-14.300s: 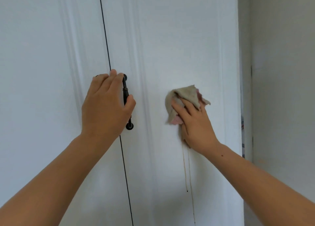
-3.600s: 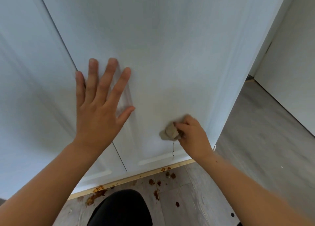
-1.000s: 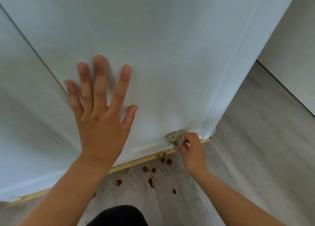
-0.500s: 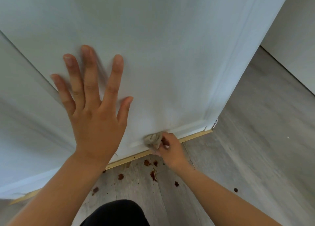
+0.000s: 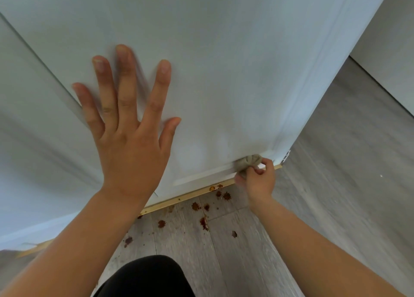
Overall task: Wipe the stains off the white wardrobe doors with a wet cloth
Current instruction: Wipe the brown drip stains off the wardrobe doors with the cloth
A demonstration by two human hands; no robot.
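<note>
Closest in: the person's black-clothed knee [image 5: 143,276], low centre, over the grey wood-look plank floor [image 5: 336,196]. Both bare forearms reach forward past it

Floor ahead of the knee: a scatter of reddish-brown splatter spots [image 5: 197,206], densest near the foot of the wardrobe. A couple sit on the pale wooden strip [image 5: 190,196] that runs under the doors

Left hand [image 5: 132,140]: palm flat on the right-hand white panelled wardrobe door [image 5: 224,61]. Its fingers [image 5: 125,79] are straight and spread wide, thumb out to the right. It grips nothing, just presses on the panel. The little finger lies at the dark seam between the two doors. The fingertips are a bit blurred

Right hand [image 5: 257,180]: low, near the bottom right corner of the same door, fingers [image 5: 259,170] curled tight round a crumpled grey-beige cloth [image 5: 247,161]. The cloth is bunched into a wad and touches the raised moulding at the bottom of the door panel, just above the wooden strip. Can't tell from here whether it is wet

Further back: the left-hand white wardrobe door [image 5: 29,129] on the other side of the seam. Far right, past the wardrobe corner, a plain white wall [image 5: 392,28] meets the floor
</note>
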